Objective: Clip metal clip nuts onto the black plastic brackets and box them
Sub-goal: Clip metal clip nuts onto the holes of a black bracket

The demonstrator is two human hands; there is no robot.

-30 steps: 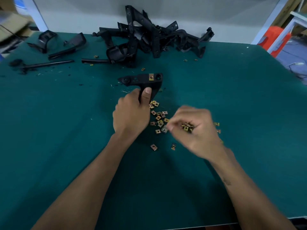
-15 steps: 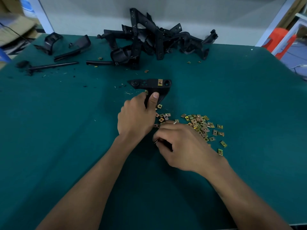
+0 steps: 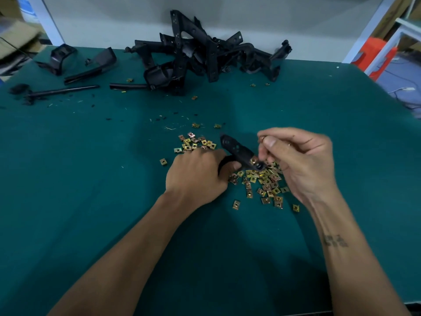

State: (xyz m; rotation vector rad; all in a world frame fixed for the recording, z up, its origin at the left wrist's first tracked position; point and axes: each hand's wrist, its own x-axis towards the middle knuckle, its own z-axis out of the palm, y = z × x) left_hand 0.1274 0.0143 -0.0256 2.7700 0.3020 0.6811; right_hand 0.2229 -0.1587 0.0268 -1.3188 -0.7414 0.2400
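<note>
The black plastic bracket (image 3: 239, 152) you are working on has come down from its upright pose of a second ago, when you held it clear at twelve o'clock of the nuts. Now it lies slanted low across the gap between the two heaps of brass-coloured square metal clip nuts (image 3: 262, 181), its far tip pointing to eleven o'clock and its near end to five o'clock, just over the larger heap. One gold nut (image 3: 253, 160) already sits on that near end. Your right hand (image 3: 300, 160), which half a second ago was flat down at six o'clock picking among the nuts, has risen to three o'clock of the bracket. I judge that you have a fresh nut and are lining it up for the next slot.

Your left hand (image 3: 200, 176) is wrapped tight round the bracket's lower stem, thumb over the front. Your right hand's thumb and forefinger are pressed together on something small and coppery at their tips, most likely a clip nut (image 3: 261, 139), though blur hides its shape; the other fingers curl down close to the bracket's near end.

The smaller heap (image 3: 196, 143) lies at ten o'clock of the bracket. The pile of unfinished black brackets (image 3: 205, 53) waits at twelve o'clock, far across the green table mat (image 3: 91, 179). No box is in view.
</note>
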